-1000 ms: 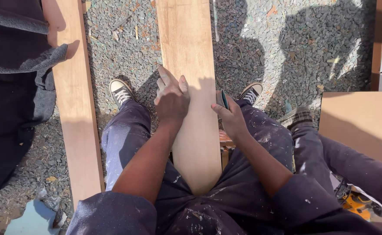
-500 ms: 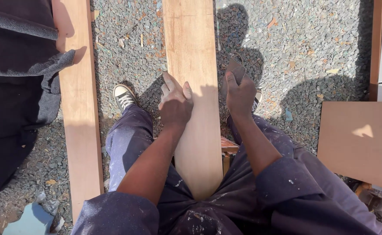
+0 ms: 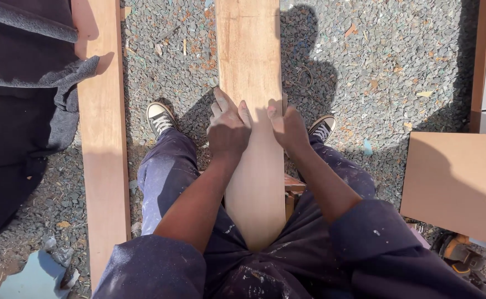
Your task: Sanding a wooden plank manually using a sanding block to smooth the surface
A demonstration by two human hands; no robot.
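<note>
Now we have the plank (image 3: 252, 99) between our knees, left hand (image 3: 227, 130) flat on its left edge, right hand (image 3: 288, 127) clamped on its right edge, the plank's surface looking smooth near us, unclear further up.

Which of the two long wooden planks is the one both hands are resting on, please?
The middle plank, running between the person's legs: the left hand and right hand rest on it. The other plank lies untouched at the left.

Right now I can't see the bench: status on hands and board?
Left hand flat on the middle plank. Right hand gripping its right edge. Second plank lies apart, left; nothing blocking.
</note>
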